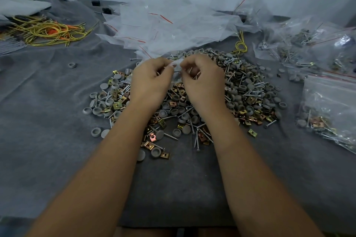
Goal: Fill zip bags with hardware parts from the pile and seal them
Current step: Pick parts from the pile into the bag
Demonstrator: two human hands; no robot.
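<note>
We look down over two bare forearms reaching onto grey cloth (48,140). Left hand (152,79) and right hand (202,79) meet above pile of hardware parts (192,106), fingers curled, both pinching small clear zip bag (176,71) between them. Pile mixes grey caps, screws, brass-coloured clips. Heap of empty clear bags (169,27) lies just behind. Filled bags (327,102) sit at right. Yellow and orange cords (48,31) lie tangled far left.

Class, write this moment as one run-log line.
left hand: pinches zip bag | right hand: pinches same bag | place: above hardware pile | filled bags: at right
</note>
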